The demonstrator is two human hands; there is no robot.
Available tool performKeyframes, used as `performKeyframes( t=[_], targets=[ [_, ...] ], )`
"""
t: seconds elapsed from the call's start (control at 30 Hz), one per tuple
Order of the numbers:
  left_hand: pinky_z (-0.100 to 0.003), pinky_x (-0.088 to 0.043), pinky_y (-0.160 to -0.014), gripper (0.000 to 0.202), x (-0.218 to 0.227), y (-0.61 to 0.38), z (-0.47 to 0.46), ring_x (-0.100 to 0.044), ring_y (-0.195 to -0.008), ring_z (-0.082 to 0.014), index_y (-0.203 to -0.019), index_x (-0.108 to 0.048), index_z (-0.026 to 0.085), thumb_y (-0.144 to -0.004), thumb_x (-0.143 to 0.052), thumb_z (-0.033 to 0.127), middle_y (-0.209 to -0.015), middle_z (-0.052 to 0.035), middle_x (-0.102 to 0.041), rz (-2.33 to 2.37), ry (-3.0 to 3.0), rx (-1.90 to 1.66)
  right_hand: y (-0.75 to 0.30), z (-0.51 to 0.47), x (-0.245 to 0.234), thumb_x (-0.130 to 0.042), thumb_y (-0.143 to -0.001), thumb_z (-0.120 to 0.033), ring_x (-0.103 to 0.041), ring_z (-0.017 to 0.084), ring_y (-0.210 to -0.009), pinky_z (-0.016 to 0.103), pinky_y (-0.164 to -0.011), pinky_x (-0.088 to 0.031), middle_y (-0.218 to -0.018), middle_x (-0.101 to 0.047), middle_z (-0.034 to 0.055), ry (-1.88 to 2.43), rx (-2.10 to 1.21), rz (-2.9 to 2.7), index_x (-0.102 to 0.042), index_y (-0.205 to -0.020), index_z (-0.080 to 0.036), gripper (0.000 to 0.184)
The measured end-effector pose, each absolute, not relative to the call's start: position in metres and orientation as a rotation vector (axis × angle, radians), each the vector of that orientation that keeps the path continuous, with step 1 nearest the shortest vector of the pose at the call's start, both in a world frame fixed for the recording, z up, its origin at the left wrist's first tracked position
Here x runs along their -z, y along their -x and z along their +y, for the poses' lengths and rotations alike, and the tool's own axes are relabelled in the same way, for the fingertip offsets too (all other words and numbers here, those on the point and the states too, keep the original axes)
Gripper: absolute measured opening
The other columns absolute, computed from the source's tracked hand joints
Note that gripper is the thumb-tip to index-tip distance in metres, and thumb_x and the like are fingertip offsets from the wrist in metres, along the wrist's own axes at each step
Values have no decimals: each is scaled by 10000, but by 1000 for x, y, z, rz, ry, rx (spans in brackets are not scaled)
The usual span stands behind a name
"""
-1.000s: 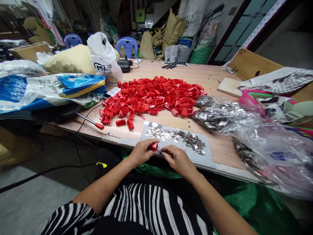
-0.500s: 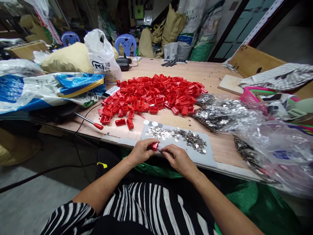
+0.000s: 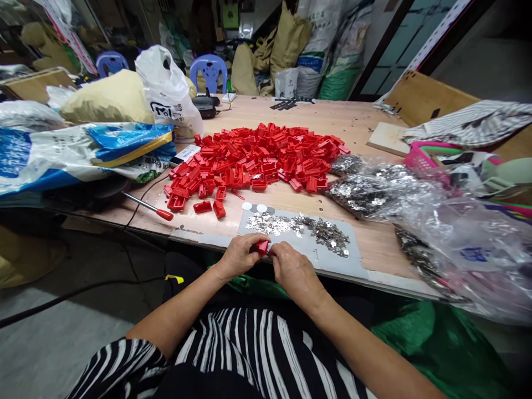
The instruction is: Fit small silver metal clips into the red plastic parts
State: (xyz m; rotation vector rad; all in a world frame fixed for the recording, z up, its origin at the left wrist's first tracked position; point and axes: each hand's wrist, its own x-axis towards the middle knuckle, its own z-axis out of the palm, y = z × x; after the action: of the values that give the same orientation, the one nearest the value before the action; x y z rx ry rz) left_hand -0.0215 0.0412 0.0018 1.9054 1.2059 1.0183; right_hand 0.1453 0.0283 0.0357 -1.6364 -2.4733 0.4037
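My left hand is closed round a small red plastic housing, held just over the table's front edge. Close against its right end is my right hand, fingers pinched on a thin metal piece that is mostly hidden by the fingers. Behind both hands, a grey mat bears loose small metal plates, bright on the left and darker on the right. Farther back lies a large heap of similar red plastic housings.
Clear plastic bags of metal parts lie at the right, near a pink basket. A lever with a red handle juts out at the left front. Behind it are a blue-white sack and a white carrier bag.
My right hand has moved slightly left, closer to the red housing, so less of the thin metal piece shows. The view has shifted a little; my left hand keeps its hold.
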Motion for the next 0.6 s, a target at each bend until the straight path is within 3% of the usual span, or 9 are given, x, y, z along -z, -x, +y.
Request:
performKeyframes(
  t=[0.2, 0.4, 0.5, 0.6],
  targets=[
    [-288, -460, -803, 304, -1, 23, 41, -615, -844, -167, -1018, -640, 209, -719, -667, 161, -903, -17, -680, 1205, -1836, -1028, -159, 37, -30, -462, -895, -185, -602, 190, -843, 296, -733, -443, -907, -629, 51, 1450, -695, -2395, -603, -934, -213, 149],
    [-286, -444, -814, 300, -5, 21, 33, -579, -853, -161, -973, -623, 208, -690, -721, 216, -932, -16, -637, 1197, -1652, -1129, -178, 38, -24, -376, -938, -235, -573, 192, -937, 340, -828, -440, -1008, -610, 72, 1221, -816, -2233, -547, -1076, -223, 221],
    [-268, -447, -802, 287, -10, 17, 27, -594, -835, -142, -965, -607, 195, -708, -726, 238, -937, -18, -630, 1107, -1317, -1219, -181, 33, -28, -373, -943, -257, -579, 173, -827, 315, -770, -444, -906, -626, 38, 1216, -964, -2188, -513, -1096, -230, 209],
    [-281, -457, -824, 207, -18, 14, 20, -636, -823, -140, -826, -560, 167, -745, -712, 283, -857, -14, -652, 904, -860, -1216, -179, 29, -36, -353, -964, -297, -534, 142, -652, 270, -675, -433, -703, -567, -24, 1174, -1129, -2149, -431, -1262, -232, 315]
  ],
)
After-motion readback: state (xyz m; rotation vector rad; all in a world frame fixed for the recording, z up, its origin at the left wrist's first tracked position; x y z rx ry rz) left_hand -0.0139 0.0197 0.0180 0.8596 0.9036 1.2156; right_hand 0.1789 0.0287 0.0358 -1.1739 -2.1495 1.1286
